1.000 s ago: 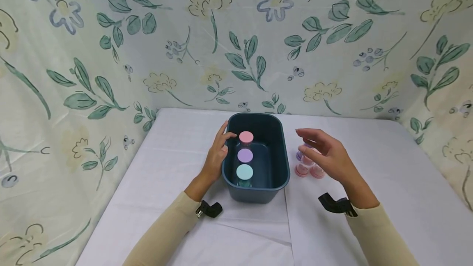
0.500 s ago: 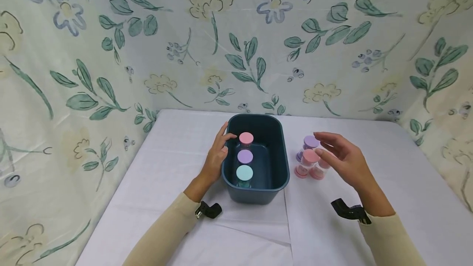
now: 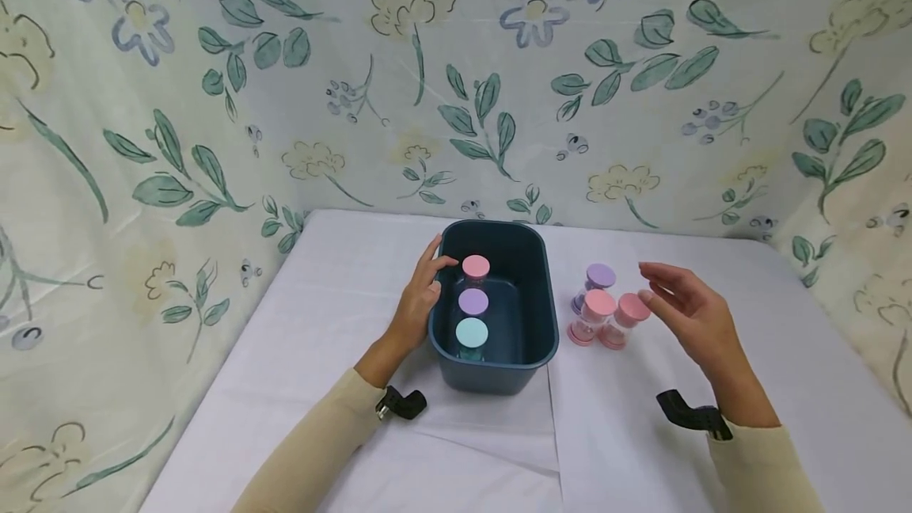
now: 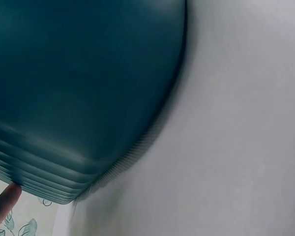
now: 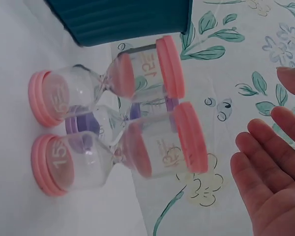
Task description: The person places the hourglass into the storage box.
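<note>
A dark teal plastic bin [image 3: 492, 377] stands mid-table, with my left hand [image 3: 413, 307] holding its left rim, one finger over the edge and another along the outer wall. Inside, a pink-capped [image 3: 476, 266], a purple-capped [image 3: 473, 302] and a light-blue-capped sand timer [image 3: 472, 332] stand in a row. To the right of the bin, two pink sand timers [image 3: 598, 305] [image 3: 631, 309] and a purple one [image 3: 600, 275] stand upright, close together. My right hand [image 3: 694, 323] hovers empty just right of them, fingers loosely bent. Close up, the right wrist view shows the pink timers [image 5: 160, 152] marked 15.
White cloth [image 3: 342, 275] covers the table, with creases near the front. A floral curtain [image 3: 456, 101] hangs behind and on both sides. Black wrist mounts [image 3: 406, 404] [image 3: 694, 414] sit at both sleeves.
My right hand has moved right and slightly toward me, away from the sand timers, which now show fully. The left hand and the bin have stayed in place.
</note>
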`<act>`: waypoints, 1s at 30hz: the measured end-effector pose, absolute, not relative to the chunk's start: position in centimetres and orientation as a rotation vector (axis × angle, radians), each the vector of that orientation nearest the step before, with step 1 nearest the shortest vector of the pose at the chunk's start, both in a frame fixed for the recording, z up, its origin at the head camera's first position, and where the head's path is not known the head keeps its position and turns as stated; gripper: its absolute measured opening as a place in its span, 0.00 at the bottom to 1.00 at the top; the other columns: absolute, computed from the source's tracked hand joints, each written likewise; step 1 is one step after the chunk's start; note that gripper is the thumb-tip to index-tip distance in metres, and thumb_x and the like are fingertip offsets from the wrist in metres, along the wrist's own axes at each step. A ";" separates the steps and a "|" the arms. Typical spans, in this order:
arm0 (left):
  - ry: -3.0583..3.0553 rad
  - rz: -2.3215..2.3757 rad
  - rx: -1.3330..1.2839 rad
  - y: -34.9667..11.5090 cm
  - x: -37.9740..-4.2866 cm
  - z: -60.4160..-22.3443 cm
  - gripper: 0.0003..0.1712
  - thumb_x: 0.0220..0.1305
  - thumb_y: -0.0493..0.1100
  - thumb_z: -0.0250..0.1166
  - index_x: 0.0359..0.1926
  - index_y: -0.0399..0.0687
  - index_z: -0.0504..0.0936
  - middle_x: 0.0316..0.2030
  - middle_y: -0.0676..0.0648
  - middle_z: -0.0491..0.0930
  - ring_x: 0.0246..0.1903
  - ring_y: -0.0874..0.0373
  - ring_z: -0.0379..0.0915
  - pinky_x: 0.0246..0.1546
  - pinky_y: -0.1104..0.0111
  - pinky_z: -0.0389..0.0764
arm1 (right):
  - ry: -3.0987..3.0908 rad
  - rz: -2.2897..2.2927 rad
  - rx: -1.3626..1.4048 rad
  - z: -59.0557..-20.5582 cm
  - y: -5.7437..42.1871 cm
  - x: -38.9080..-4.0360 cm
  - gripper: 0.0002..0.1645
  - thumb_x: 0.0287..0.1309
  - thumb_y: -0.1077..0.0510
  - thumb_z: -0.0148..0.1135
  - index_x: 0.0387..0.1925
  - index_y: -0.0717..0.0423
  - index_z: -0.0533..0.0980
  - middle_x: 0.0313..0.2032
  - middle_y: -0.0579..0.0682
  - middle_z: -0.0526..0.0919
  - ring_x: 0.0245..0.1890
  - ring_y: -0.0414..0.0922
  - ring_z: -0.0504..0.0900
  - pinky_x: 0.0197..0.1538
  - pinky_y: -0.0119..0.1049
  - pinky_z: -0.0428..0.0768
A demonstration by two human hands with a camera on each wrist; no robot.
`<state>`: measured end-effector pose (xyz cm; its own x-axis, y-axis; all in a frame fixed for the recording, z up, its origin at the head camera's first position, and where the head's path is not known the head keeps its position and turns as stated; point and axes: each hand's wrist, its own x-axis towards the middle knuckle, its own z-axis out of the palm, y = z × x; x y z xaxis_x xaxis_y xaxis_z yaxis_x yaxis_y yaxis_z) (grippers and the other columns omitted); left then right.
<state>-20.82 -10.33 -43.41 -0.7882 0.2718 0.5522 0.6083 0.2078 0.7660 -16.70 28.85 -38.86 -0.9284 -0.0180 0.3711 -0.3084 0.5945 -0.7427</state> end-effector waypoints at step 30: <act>-2.208 -1.600 -0.865 -10.0 -20.0 -41.5 0.25 0.68 0.42 0.39 0.60 0.32 0.67 0.73 0.31 0.42 0.72 0.35 0.39 0.64 0.35 0.45 | -2.586 1.374 0.369 -40.9 31.6 -19.3 0.30 0.59 0.55 0.65 0.63 0.50 0.70 0.61 0.53 0.73 0.59 0.35 0.71 0.51 0.17 0.69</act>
<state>-20.01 -9.97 -41.48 -0.7814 0.3027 0.5457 0.6128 0.2074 0.7625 -19.30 31.65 -40.91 -0.9511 -0.1292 0.2806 -0.3049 0.5394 -0.7849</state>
